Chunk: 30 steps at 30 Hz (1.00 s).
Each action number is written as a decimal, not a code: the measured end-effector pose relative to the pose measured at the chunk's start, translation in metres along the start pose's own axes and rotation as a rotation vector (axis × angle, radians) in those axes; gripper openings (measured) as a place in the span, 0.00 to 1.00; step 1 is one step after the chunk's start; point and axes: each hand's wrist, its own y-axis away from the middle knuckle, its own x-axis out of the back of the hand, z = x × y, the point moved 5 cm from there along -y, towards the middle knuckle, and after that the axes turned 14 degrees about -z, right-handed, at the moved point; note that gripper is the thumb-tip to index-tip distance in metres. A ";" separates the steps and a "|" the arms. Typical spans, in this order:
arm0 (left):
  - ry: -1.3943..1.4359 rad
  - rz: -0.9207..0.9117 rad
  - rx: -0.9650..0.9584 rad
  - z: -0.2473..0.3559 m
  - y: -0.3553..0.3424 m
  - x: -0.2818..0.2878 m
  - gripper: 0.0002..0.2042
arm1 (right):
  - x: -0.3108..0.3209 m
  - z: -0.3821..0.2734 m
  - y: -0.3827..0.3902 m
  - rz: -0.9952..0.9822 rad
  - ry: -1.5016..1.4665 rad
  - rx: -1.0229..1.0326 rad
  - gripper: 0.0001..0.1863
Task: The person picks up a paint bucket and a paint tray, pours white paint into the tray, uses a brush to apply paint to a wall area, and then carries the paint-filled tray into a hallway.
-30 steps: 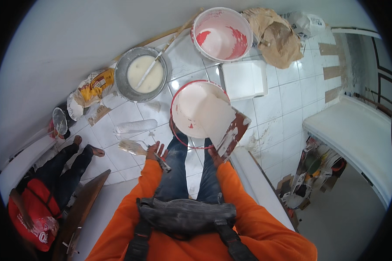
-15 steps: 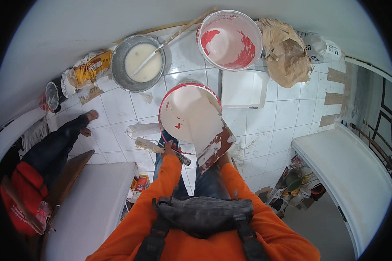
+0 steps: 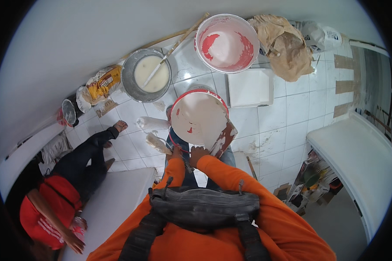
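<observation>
The person's left hand point(image 3: 175, 152) is gripping a paintbrush point(image 3: 157, 143) on the near side of the red-rimmed bucket point(image 3: 183, 114); the right hand point(image 3: 198, 156) is curling close beside it, near the bucket's red handle point(image 3: 186, 151), though its exact hold is hidden; a smeared board point(image 3: 225, 139) is leaning over the bucket's right rim, probably so drips fall inside; a roller point(image 3: 152, 123) is showing to its left; beyond the bucket, a grey bucket point(image 3: 127, 82) and white tray point(image 3: 250, 87) are standing on stained tiles point(image 3: 274, 115); a co-worker point(image 3: 52, 204) is staying far left.
</observation>
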 end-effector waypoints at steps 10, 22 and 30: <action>-0.096 -0.233 0.211 0.066 -0.026 0.040 0.12 | -0.006 0.000 0.016 0.005 -0.215 0.097 0.19; -0.015 -0.183 0.099 0.174 -0.060 0.101 0.09 | -0.005 -0.017 0.009 0.444 -1.393 0.141 0.21; -0.149 -0.148 0.057 0.193 -0.063 0.118 0.04 | 0.050 -0.060 0.012 0.593 -1.702 0.192 0.19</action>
